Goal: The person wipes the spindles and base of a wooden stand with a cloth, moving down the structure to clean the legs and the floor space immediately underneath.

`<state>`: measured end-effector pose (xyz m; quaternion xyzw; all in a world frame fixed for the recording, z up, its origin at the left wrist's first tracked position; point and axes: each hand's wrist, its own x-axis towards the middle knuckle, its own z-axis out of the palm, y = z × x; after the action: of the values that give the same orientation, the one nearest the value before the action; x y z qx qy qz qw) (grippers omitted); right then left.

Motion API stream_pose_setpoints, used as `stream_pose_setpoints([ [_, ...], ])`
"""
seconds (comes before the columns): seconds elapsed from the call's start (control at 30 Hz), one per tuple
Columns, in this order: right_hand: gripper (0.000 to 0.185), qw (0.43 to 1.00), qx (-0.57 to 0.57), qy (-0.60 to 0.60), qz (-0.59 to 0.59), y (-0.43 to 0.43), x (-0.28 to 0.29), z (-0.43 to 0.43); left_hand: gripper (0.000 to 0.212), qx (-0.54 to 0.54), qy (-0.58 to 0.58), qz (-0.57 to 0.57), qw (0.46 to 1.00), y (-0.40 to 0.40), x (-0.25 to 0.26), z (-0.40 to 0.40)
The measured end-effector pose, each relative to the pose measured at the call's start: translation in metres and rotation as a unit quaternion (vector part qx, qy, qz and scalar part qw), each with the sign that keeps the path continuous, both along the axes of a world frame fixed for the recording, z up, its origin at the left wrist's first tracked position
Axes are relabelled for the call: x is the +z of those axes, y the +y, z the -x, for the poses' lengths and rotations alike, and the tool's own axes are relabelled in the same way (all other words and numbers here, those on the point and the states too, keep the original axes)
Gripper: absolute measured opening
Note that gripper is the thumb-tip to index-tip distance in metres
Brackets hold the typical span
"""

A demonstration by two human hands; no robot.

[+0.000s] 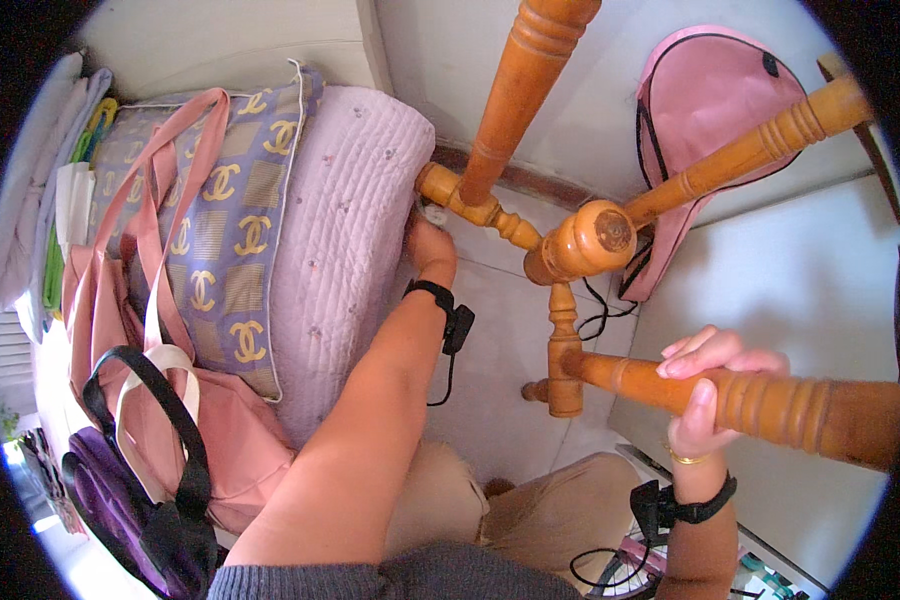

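A turned, varnished wooden stand, apparently an overturned stool or table base with several legs, stands on the floor before me. My right hand is wrapped around its lower right leg, thumb and fingers around the wood. My left hand reaches beside the end of the stand's left crosspiece, next to the quilt; a small whitish thing, perhaps a cloth, shows at its fingers. The fingers are largely hidden, so its grip cannot be told. Both wrists wear black straps with small devices and cables.
A pink quilted bedcover, a patterned pillow, a pink fabric bag and a purple bag are stacked at left. A pink racket-shaped case leans at the wall. A white panel stands at right; part of a bicycle wheel shows below.
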<state>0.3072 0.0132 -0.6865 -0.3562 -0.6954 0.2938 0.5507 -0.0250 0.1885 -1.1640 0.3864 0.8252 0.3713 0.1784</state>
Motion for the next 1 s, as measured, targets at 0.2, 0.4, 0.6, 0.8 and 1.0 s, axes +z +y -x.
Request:
stream_pose_setpoints([
  [0.2, 0.055, 1.000, -0.017, -0.006, 0.019, 0.001, -0.004, -0.005, 0.071, -0.042, -0.057, 0.009, 0.997, -0.002, 0.020, -0.009],
  [0.4, 0.057, 0.999, -0.003, 0.016, 0.038, 0.012, -0.006, 0.001, 0.076, -0.068, -0.050, 0.057, 0.995, 0.032, -0.040, 0.038],
  [0.6, 0.059, 0.998, -0.030, -0.010, 0.049, 0.012, -0.010, -0.010, 0.069, -0.088, -0.028, 0.116, 0.989, 0.041, -0.044, -0.024],
  [0.8, 0.057, 0.998, 0.039, 0.044, -0.009, 0.012, -0.002, -0.015, 0.065, -0.158, 0.026, 0.132, 0.978, 0.044, -0.064, 0.041],
  [1.0, 0.052, 0.997, 0.027, 0.025, -0.066, -0.011, 0.005, -0.046, 0.042, -0.100, -0.068, 0.046, 0.992, -0.010, 0.041, -0.053],
])
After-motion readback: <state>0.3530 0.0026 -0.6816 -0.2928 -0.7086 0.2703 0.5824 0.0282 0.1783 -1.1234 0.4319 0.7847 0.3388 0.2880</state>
